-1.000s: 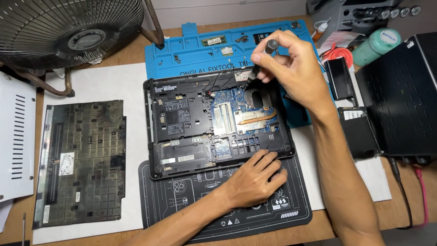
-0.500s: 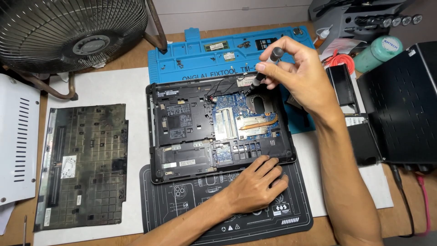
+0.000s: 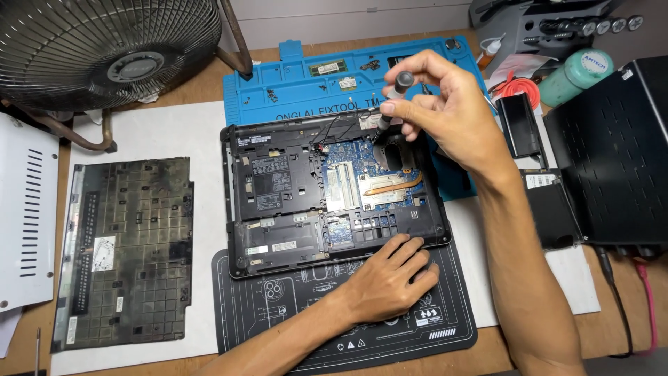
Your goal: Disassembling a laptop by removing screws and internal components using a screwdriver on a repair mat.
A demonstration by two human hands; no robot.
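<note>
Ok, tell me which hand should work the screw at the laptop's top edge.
Right. The right hand holds the screwdriver upright, tip at the open laptop's top edge. The left hand lies flat on its near edge, bracing.

Person, seen from above: two bare forearms, two bare hands. Left hand [image 3: 390,282]: no glove, no ring, no watch; nails short. Right hand [image 3: 445,115]: likewise ungloved, no ring, wrist bare, no strap or band. Forearms uncovered to frame edge; no sleeve visible. No markings seen.
</note>
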